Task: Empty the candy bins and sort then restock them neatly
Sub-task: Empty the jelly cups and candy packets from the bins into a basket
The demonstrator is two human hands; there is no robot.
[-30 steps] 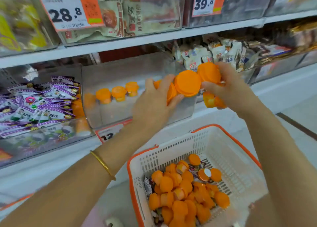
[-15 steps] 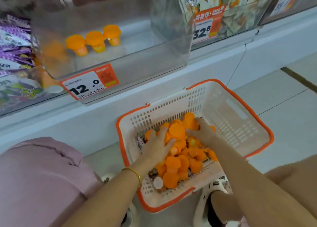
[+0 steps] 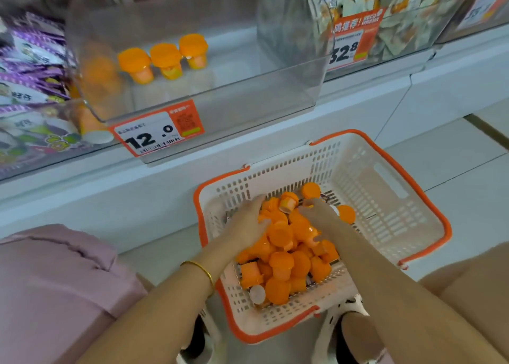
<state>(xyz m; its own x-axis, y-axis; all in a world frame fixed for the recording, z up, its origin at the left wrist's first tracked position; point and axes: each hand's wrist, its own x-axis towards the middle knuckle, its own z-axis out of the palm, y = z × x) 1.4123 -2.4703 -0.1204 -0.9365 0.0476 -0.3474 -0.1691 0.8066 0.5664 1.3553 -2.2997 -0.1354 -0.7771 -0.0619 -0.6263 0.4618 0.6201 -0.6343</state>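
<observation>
A clear plastic bin (image 3: 248, 102) on the white shelf (image 3: 371, 88) holds three upright orange-lidded jelly cups (image 3: 165, 61). Below it, a white slotted basket with orange rim (image 3: 385, 198) holds a heap of orange cups (image 3: 283, 267). The left hand (image 3: 246, 223) and right hand (image 3: 316, 215) press into the heap from either side; whether they grip any cannot be told.

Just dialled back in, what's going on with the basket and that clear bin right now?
A person has both hands down in the white basket on the floor. The left hand and right hand are on the pile of orange cups; whether the fingers have gripped any is unclear. On the shelf, the clear bin behind the 12.0 price tag holds three cups standing in a row at its back left, so most of the restocking is not yet done.
</observation>
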